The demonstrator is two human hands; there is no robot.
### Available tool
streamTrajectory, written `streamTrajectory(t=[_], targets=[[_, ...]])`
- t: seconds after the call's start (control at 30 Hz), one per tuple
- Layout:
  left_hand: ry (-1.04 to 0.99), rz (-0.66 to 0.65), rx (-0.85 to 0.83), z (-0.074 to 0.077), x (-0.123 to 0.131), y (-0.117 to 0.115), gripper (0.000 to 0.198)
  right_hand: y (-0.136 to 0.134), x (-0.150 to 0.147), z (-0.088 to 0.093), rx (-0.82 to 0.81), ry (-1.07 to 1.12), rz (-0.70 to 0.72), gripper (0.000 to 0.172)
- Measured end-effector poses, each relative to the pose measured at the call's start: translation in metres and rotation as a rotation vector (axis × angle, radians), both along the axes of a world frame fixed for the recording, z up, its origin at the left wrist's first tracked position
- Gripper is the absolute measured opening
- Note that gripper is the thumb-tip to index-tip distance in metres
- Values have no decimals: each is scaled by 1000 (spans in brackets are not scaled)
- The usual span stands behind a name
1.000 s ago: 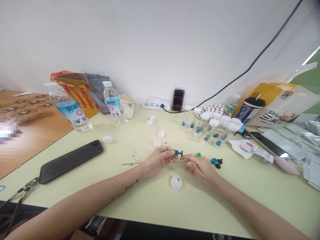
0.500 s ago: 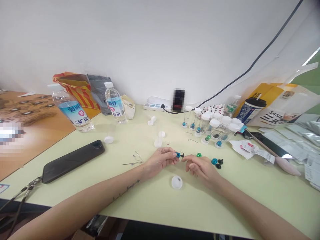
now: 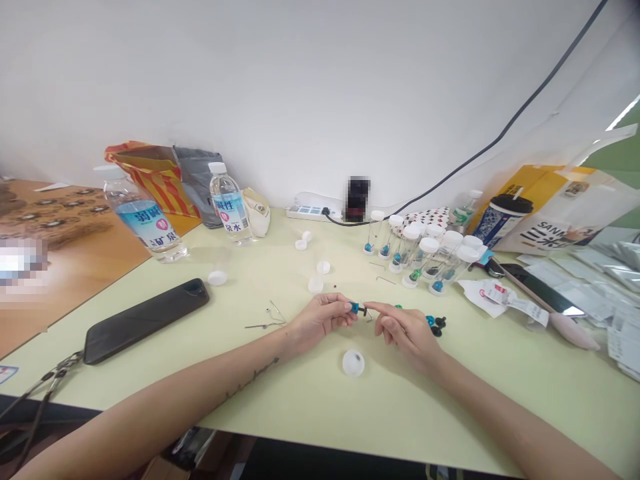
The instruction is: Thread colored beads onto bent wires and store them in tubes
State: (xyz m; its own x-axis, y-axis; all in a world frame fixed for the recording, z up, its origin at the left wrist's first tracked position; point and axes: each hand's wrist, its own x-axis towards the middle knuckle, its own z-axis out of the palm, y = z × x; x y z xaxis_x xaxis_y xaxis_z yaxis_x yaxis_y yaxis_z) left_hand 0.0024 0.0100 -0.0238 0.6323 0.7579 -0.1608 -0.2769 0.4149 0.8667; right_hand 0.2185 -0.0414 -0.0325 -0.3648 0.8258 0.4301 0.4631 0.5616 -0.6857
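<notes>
I am pinching blue-and-black piece (image 3: 355, 308) in left hand (image 3: 323, 321); my right hand (image 3: 407, 335) is extending index finger beside black end, apart from curled fingers.

A small blue-and-black part (image 3: 355, 308) is pinched in the left hand (image 3: 317, 323) above a pale table (image 3: 280, 397), the right hand (image 3: 413, 333) is held close by its black end, and white-capped clear tubes (image 3: 429, 247) are clustered farther back.

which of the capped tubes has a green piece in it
The tube just left of the frontmost one; its green piece shows at the bottom, while the pieces I can make out in the others are blue or dark.
</notes>
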Motion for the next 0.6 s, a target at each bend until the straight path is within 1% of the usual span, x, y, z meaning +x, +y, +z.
streamTrajectory(t=[0.23,0.4,0.6], targets=[[5,-9,-6,-2,0,1,19,1,-2,1,-78,-37,-42,44],[-2,4,-13,-1,0,1,18,1,-4,3,-122,-87,-9,45],[-17,10,-1,-2,0,1,17,0,-5,4,-94,-104,30,46]])
